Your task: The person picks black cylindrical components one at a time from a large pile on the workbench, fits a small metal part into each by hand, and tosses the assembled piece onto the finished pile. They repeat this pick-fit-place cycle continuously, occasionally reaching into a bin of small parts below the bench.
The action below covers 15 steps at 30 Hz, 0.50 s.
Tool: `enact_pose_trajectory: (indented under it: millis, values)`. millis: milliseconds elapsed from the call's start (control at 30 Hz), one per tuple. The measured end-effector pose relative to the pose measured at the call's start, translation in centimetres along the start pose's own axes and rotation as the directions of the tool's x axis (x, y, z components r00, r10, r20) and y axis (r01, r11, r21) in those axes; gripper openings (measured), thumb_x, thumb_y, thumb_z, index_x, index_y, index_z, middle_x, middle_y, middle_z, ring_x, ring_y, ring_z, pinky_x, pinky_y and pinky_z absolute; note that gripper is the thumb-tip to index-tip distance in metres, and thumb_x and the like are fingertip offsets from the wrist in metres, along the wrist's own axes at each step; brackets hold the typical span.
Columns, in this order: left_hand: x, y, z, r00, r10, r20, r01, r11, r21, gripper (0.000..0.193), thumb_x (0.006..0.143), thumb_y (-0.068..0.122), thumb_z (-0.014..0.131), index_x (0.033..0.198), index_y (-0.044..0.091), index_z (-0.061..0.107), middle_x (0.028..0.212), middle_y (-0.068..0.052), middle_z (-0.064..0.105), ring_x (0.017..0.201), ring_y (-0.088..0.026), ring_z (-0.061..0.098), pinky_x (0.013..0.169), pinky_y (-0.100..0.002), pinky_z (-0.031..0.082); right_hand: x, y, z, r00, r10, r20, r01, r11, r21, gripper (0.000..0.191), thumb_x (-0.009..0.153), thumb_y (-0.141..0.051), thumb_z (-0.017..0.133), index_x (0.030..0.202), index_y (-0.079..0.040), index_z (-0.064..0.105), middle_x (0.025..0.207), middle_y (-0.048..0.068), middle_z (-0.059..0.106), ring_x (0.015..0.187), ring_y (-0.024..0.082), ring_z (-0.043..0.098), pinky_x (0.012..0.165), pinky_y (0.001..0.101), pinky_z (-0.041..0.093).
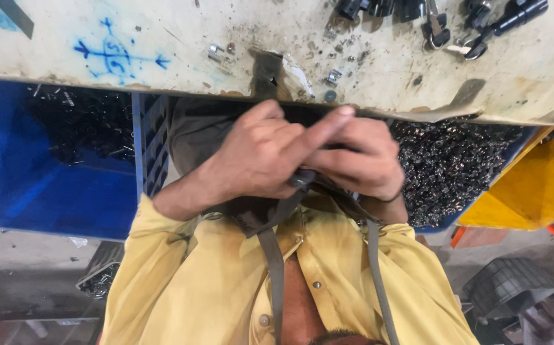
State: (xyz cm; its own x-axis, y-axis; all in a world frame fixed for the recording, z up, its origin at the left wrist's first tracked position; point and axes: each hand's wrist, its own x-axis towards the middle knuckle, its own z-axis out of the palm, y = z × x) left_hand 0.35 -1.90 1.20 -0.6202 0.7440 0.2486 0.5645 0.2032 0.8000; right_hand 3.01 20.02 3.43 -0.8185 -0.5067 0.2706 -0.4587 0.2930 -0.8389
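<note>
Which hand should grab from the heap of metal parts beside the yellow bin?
Right, probably. The right hand sits beside the heap of metal parts; the left hand lies farther off, fingers wrapped over the dark part.

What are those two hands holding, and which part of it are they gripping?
Both hands close together around a small dark part. Only its lower end shows, between the left hand and right hand; which part they grip cannot be told.
</note>
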Motion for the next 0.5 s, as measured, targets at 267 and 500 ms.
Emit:
enact_pose_trajectory:
  millis: [267, 500]
  values:
    - [-9.4, 2.0, -9.1, 0.33, -0.928, -0.175, 0.597, 0.061, 0.8, 0.085, 0.074, 0.033, 0.078, 0.15, 0.003, 0.054, 0.115, -0.015, 0.066, 0.106, -0.032, 0.062, 0.083, -0.046, 0.047, -2.6, 1.8, 2.1, 0.385, 0.671, -0.634, 0.2, 0.61, 0.767, 0.064, 0.093, 0.0, 0.07, 0.149, -0.009, 0.041, 0.143, 0.011, 0.064, 0.104, 0.018, 0.066, 0.071, 0.0243, 0.056]
    - [-2.7, -4.1, -6.3, 0.892, -0.219, -0.395, 0.434, 0.661, 0.612, 0.059, 0.091, 0.019, 0.071, 0.141, -0.005, 0.051, 0.136, -0.025, 0.054, 0.128, -0.041, 0.049, 0.107, -0.053, 0.042, -4.2, 1.5, 4.0, 0.787, 0.617, -0.023, 0.096, -0.085, 0.992, 0.033, 0.113, -0.032, 0.054, 0.121, 0.0, 0.057, 0.082, 0.005, 0.064, 0.065, 0.011, 0.055, 0.056, 0.0237, 0.045]
